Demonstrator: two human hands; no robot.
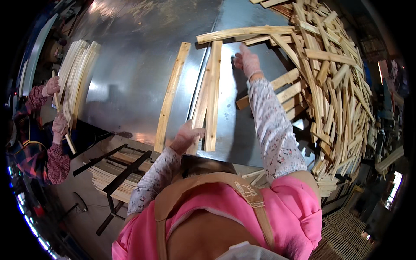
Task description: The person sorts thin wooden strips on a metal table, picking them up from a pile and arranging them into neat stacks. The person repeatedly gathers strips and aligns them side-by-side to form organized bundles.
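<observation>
The left hand grips a wooden strip over the shiny metal table, beside its seam. The right hand, fingers parted, hovers near heaped wood; a co-worker stands leftward.

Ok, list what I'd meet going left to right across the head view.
Co-worker's upper hand, stack of pale strips, lone wooden strip, pair of wooden strips, the wearer's right hand, big heap of wooden pieces.
</observation>
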